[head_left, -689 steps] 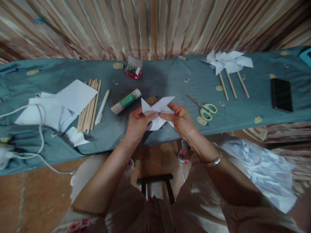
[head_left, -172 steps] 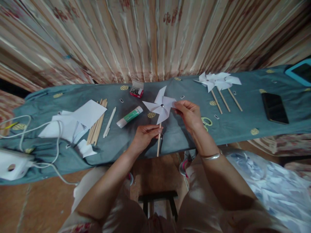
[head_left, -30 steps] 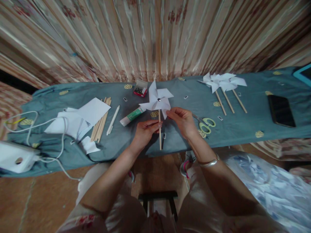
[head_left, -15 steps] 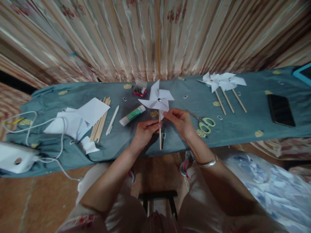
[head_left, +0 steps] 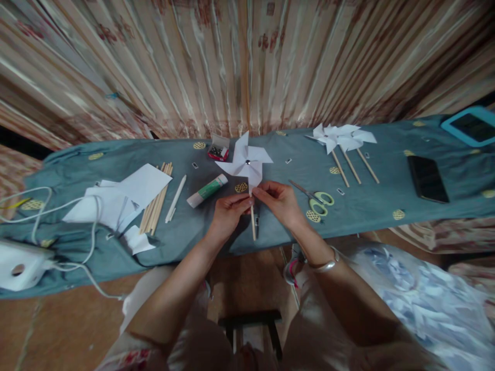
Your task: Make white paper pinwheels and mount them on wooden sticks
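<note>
A white paper pinwheel (head_left: 247,163) with a shiny pin at its centre stands out in front of me, over the cloth-covered table. Its wooden stick (head_left: 253,226) points down toward me. My left hand (head_left: 229,214) is closed, pinching the stick below the blades. My right hand (head_left: 279,202) is closed too, thumb and finger at the lowest blade, where it meets the stick. The fingertips of both hands nearly touch. Behind the pinwheel sits an open red box of pins (head_left: 218,149). A green and white glue stick (head_left: 208,190) lies left of it.
Scissors (head_left: 317,201) with green handles lie right of my hands. Several finished pinwheels (head_left: 344,138), a black phone (head_left: 428,179) and a blue-framed device (head_left: 460,123) are farther right. Leftward are a white pen (head_left: 176,199), wooden sticks (head_left: 157,208), paper sheets (head_left: 145,180) and a white cable (head_left: 96,226).
The view has shifted slightly to the right. My right fingers have slid down the lower blade, closer to the stick and my left fingers. My left hand keeps its grip.
</note>
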`<state>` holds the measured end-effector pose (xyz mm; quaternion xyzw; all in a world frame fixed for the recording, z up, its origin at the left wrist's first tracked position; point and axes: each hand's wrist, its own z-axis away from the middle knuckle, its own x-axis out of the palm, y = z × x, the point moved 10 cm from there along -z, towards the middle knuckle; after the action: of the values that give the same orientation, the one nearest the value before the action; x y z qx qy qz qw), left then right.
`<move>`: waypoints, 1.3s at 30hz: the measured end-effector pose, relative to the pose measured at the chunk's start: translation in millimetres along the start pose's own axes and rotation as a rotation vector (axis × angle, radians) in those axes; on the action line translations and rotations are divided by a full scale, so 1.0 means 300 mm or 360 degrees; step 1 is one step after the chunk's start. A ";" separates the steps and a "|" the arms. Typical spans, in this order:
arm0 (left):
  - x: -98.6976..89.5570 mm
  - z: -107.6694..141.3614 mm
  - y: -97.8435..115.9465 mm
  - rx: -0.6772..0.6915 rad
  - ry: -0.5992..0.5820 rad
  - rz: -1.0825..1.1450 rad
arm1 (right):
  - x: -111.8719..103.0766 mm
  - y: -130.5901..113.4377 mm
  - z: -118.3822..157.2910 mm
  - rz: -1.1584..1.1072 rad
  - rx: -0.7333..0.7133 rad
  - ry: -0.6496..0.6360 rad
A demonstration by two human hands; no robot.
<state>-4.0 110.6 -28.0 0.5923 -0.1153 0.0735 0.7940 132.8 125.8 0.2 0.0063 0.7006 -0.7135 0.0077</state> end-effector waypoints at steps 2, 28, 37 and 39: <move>-0.005 -0.004 0.007 0.0025 0.0033 0.0053 | -0.014 0.005 0.006 0.0018 -0.0004 0.0041; 0.014 -0.016 0.028 0.0036 0.0123 0.0239 | -0.603 -0.155 -0.033 0.2147 0.0089 0.0689; 0.013 -0.006 0.032 0.0052 0.0100 0.0159 | -0.797 -0.007 -0.114 0.2631 0.0586 0.0542; 0.015 -0.006 0.035 0.0060 0.0095 0.0164 | -0.800 0.004 -0.123 0.2641 0.0594 0.0522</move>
<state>-2.2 115.2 -17.6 0.5980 -0.1205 0.1339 0.7810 372.9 163.0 2.9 0.6194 0.3334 -0.5708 0.4235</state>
